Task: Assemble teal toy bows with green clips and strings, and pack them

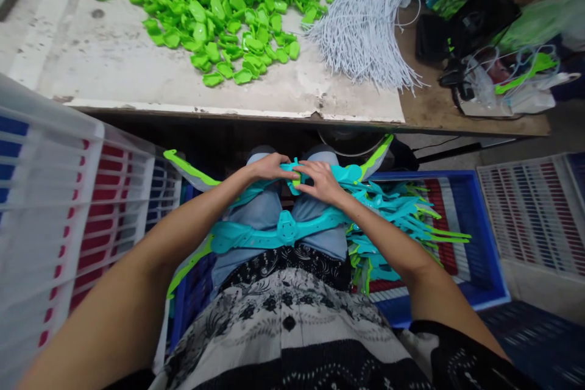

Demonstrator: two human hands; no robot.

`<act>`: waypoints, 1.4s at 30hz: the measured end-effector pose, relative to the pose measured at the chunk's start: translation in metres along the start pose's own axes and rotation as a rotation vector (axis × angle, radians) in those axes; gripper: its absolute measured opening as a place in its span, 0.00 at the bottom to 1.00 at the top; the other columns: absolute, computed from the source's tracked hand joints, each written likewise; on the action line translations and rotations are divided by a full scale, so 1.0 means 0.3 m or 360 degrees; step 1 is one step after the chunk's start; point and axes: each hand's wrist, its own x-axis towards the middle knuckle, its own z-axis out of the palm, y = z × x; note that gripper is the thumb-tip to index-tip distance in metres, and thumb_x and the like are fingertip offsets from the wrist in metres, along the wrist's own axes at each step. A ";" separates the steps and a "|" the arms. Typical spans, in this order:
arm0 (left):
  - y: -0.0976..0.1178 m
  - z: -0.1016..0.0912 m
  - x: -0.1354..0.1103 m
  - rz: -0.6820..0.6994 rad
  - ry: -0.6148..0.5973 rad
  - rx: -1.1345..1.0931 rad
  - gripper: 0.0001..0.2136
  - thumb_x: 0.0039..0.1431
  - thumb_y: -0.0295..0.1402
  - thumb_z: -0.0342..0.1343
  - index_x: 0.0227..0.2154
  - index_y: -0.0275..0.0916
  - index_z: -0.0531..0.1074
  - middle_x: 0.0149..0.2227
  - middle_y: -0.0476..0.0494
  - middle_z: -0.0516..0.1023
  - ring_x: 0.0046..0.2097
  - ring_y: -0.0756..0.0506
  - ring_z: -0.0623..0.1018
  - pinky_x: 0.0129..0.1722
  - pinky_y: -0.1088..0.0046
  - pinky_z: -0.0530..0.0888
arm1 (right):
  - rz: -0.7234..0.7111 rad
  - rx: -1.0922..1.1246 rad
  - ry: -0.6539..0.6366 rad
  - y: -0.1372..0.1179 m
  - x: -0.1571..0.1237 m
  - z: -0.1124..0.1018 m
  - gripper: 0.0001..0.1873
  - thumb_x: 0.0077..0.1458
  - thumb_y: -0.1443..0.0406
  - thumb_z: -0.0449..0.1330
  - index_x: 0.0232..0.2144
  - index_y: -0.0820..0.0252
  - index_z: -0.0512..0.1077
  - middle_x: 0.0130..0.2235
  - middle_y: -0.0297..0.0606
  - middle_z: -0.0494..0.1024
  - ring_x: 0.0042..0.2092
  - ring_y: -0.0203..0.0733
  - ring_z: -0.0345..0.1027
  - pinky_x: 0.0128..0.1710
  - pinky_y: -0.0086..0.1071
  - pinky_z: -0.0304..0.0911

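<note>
Over my knees lies a turquoise toy bow [345,173] with lime-green and grey tips. My left hand [270,167] grips it just left of its middle. With bent fingers my right hand [322,181] closes on the same middle part, where a small green plastic piece [297,181] shows at the fingertips. How that piece sits on the bow is partly hidden by the fingers. Closer to my body, a second turquoise toy bow [287,228] rests across my lap, touched by neither hand.
Ahead stands a worktable [137,82] with a heap of green plastic pieces [219,9] and a bundle of white cords [365,30]. At my right, a blue crate [491,256] holds many toy bows. A white crate [95,183] stands close on the left.
</note>
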 end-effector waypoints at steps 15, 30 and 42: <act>0.074 0.086 -0.166 0.0211 0.0611 0.0875 0.23 0.59 0.44 0.51 0.55 0.42 0.64 0.42 0.38 0.74 0.41 0.40 0.74 0.37 0.68 0.67 | -0.0185 0.0237 -0.0022 -0.075 0.084 -0.173 0.21 0.55 0.61 0.58 0.51 0.60 0.69 0.45 0.43 0.75 0.45 0.44 0.69 0.45 0.36 0.63; 0.016 0.246 -0.200 0.0095 0.0708 0.0937 0.33 0.61 0.44 0.49 0.65 0.40 0.46 0.51 0.31 0.70 0.50 0.35 0.71 0.46 0.60 0.66 | 0.0463 -0.0268 0.0678 -0.150 0.754 -0.208 0.11 0.58 0.64 0.51 0.37 0.62 0.72 0.36 0.43 0.75 0.41 0.47 0.66 0.42 0.39 0.60; 0.034 0.090 -0.101 -0.0189 0.0196 0.0306 0.43 0.53 0.47 0.55 0.65 0.29 0.43 0.55 0.26 0.69 0.54 0.32 0.71 0.47 0.64 0.69 | -0.0429 -0.0899 0.0206 0.014 0.461 -0.344 0.09 0.56 0.69 0.53 0.34 0.66 0.74 0.45 0.53 0.72 0.48 0.53 0.58 0.41 0.42 0.52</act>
